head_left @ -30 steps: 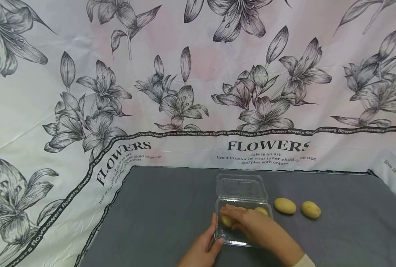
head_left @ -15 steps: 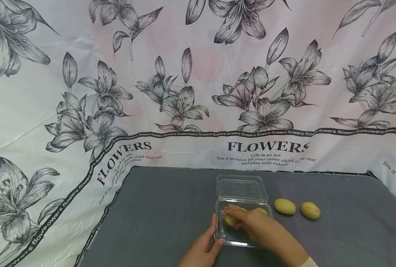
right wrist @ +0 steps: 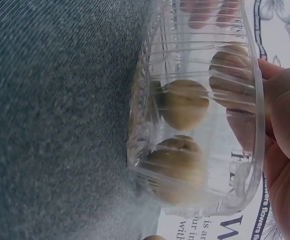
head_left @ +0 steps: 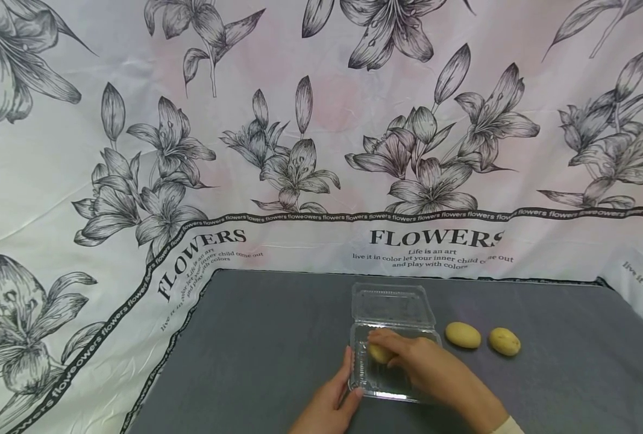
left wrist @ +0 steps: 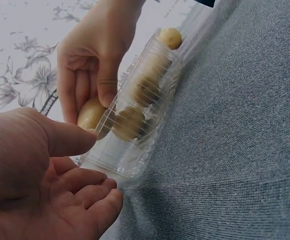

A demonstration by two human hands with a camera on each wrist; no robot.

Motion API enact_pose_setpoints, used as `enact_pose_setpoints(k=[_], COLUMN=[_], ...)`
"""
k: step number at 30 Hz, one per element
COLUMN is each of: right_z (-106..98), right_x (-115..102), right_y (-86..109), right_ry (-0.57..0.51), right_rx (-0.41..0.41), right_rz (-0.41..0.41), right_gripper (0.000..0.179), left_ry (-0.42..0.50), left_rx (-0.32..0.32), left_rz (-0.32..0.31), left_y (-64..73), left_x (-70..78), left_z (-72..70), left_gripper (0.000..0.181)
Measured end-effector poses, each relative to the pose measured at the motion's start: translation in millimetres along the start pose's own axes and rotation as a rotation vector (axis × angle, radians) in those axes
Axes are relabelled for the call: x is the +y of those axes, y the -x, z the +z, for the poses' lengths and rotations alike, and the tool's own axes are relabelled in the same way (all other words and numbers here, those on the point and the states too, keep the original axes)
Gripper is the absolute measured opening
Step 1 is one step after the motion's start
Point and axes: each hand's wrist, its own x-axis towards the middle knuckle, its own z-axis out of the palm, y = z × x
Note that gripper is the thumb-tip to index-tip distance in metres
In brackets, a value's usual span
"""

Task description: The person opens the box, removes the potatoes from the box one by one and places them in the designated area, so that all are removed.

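Though Much Looks Done, Two Lie Outside

As I look down at the grey desk (head_left: 261, 349), a clear plastic box (head_left: 372, 380) stands there with its lid (head_left: 392, 306) folded back, away from the person. The right hand (head_left: 435, 369) reaches in from above, fingers and thumb gripping a yellow potato (head_left: 379, 354) toward the box's left side; whether that potato touches the bottom, I can't tell. The left hand (head_left: 328, 399) steadies the box at its near left corner, thumb touching the rim, fingers loose and wrapped round nothing.

Through the clear wall, two more show inside: a middle potato (right wrist: 185, 105) and an end potato (right wrist: 177, 172). Counting the gripped one, I make it three in the box, so if this is packing, as I take it to be, over half seems done.

What's left sits just right of the box: a nearer loose potato (head_left: 463, 335) and a farther loose potato (head_left: 504, 342), apart from each other, neither being touched. I'd reckon both have yet to go in, and the lid has yet to close.
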Motion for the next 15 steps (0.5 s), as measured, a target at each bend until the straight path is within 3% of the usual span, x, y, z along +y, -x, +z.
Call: enact_pose_setpoints(k=[15], right_z=[-8.2], right_x=[3.8], right_y=[7.0], right_ry=[0.025], right_rx=[0.010], right_rz=[0.030], right_gripper=[0.061], left_ry=[-0.002], left_rx=[0.018], left_rz=[0.013], left_y=[2.7], left_x=[2.2], left_z=[0.8], left_gripper=[0.078])
